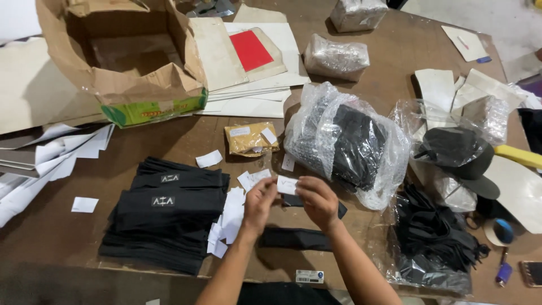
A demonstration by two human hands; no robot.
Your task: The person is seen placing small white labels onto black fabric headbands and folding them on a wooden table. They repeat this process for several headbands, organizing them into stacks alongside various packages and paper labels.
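Pinching one small white label (287, 184) between both hands: left hand (258, 204), right hand (319, 201). Black folded stack (166, 217) lies left; bubble-wrapped bundle (347, 141) far right.

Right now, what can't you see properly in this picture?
Head view only:
- Box bottom: hidden by its crumpled walls.
- Clear bag: shiny wrap blurs the dark things inside.
- Label: print too small; left hand and right hand cover its ends.
- Phone: cut off by the right edge.
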